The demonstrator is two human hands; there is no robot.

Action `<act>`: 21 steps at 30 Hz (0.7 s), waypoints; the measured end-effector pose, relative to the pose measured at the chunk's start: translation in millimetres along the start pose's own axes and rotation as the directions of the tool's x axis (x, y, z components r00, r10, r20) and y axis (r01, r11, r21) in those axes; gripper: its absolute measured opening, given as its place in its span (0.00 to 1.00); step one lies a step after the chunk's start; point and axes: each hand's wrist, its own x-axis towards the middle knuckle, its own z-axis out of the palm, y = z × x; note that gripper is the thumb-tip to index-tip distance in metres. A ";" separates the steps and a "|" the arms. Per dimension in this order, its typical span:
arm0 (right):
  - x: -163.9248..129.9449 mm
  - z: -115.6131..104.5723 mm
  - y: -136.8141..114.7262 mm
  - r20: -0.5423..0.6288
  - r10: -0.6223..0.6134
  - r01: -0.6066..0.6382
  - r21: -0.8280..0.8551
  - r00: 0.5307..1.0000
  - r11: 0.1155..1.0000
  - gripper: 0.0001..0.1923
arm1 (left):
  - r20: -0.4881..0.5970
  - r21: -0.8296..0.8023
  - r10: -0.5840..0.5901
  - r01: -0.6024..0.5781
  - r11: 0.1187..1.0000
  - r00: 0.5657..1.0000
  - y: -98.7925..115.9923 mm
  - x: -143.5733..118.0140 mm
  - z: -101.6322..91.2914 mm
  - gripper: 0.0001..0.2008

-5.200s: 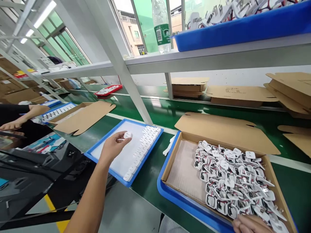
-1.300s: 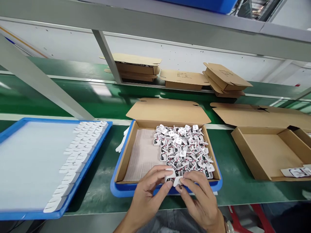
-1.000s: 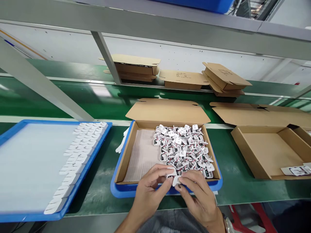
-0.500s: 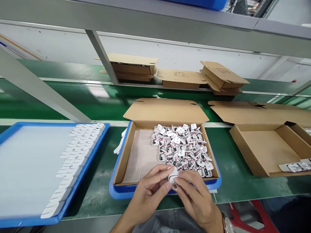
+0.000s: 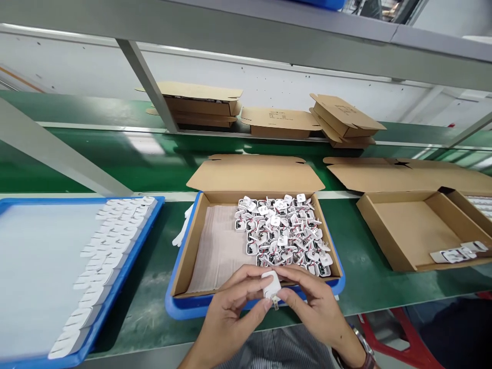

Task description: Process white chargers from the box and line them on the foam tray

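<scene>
Between my two hands is a small white square plastic casing (image 5: 271,285), held over the near edge of the cardboard box. A short light-coloured tab sticks out of its lower end; I cannot tell what it is. My left hand (image 5: 239,302) grips the casing's left side between thumb and fingers. On the opposite side, my right hand (image 5: 313,297) has its thumb low by the tab and its fingers along the top edge. Beyond them, many white casings with red and black wires (image 5: 282,230) fill the right part of the open cardboard box (image 5: 187,256).
The box sits in a blue tray (image 5: 180,310). To the left, another blue tray (image 5: 115,302) holds rows of white pieces (image 5: 111,241). An open carton (image 5: 403,220) with several white parts (image 5: 459,252) stands right. Folded cartons (image 5: 277,119) lie behind, under a grey beam (image 5: 246,38).
The casing now shows more of its flat white face, and its tab points down towards me. My right fingers have moved up along its top edge. The view has shifted slightly.
</scene>
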 end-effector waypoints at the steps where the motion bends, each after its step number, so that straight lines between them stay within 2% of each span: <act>1: 0.7 0.3 -1.6 -0.007 -0.021 0.021 -0.003 1.000 1.000 0.21 | -0.004 0.016 0.015 -0.015 1.000 1.000 0.4 -0.4 0.7 0.17; 4: 1.2 1.3 -4.1 -0.027 -0.068 0.068 -0.002 0.997 0.998 0.20 | -0.014 0.072 0.072 -0.070 0.995 0.997 1.4 -0.9 2.4 0.18; 9: -2.9 0.4 0.2 0.025 0.008 -0.009 0.073 1.000 0.997 0.22 | -0.013 0.208 0.139 -0.133 0.969 0.990 3.9 -0.7 2.5 0.20; 12: -4.7 -1.6 2.1 0.061 0.027 -0.029 0.046 0.998 0.998 0.25 | 0.020 0.264 0.153 -0.152 0.952 0.988 7.0 -0.4 1.4 0.23; 15: -4.1 -2.5 1.0 0.065 -0.020 0.020 -0.001 0.998 1.000 0.25 | 0.037 0.270 0.154 -0.158 0.950 0.987 7.6 -0.9 2.1 0.24; 21: -1.8 -1.3 -3.7 0.073 -0.058 0.060 -0.030 0.996 0.998 0.24 | -0.054 0.274 0.207 -0.185 0.944 0.977 1.5 -4.2 8.9 0.21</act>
